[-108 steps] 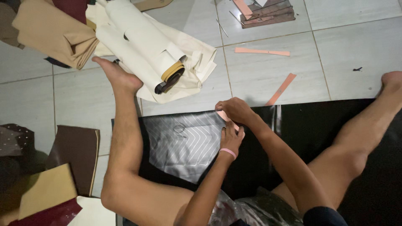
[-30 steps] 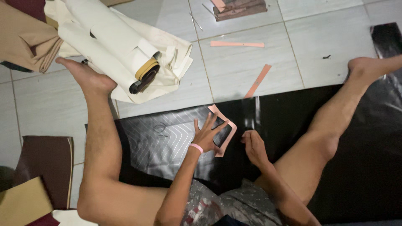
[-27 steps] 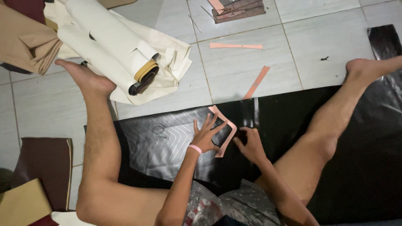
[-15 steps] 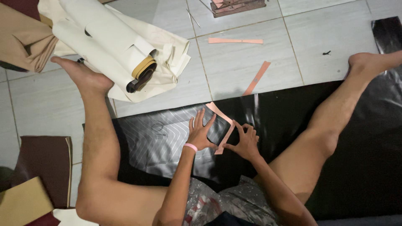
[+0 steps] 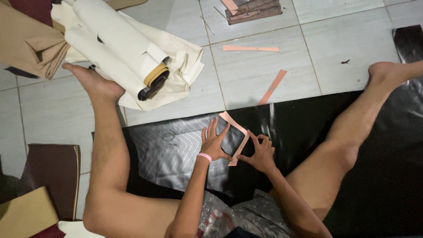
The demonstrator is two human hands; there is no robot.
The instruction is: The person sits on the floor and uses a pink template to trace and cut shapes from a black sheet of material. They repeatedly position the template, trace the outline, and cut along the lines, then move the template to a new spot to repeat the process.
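- Hands meet on a pink angled template (image 5: 237,136) that lies flat on a glossy black sheet (image 5: 176,154) spread over the tiled floor (image 5: 264,75).
- The left hand (image 5: 215,142), a pink band at its wrist, rests palm down with fingers spread, pressing the template's left edge against the sheet; nothing is clasped in it.
- The right hand (image 5: 261,152) sits just right of the template, fingertips bent onto its long edge; whether they pinch anything small cannot be told.
- Left of the hands, pale nested outlines are already drawn on the black sheet.
- Bare legs flank the hands on both sides, each knee bent, the left foot (image 5: 90,81) touching a cream roll of material (image 5: 119,48) well beyond the grip.
- Beyond the hands, two loose pink strips (image 5: 272,87) lie on the tiles, one near the sheet's far edge, the other farther off.
- A stack of dark strips (image 5: 253,8) sits at the far edge of view.
- Far left of the grip lie a brown sheet (image 5: 53,172) and tan pieces (image 5: 26,37).
- Nothing covers the template except the fingers upon it.
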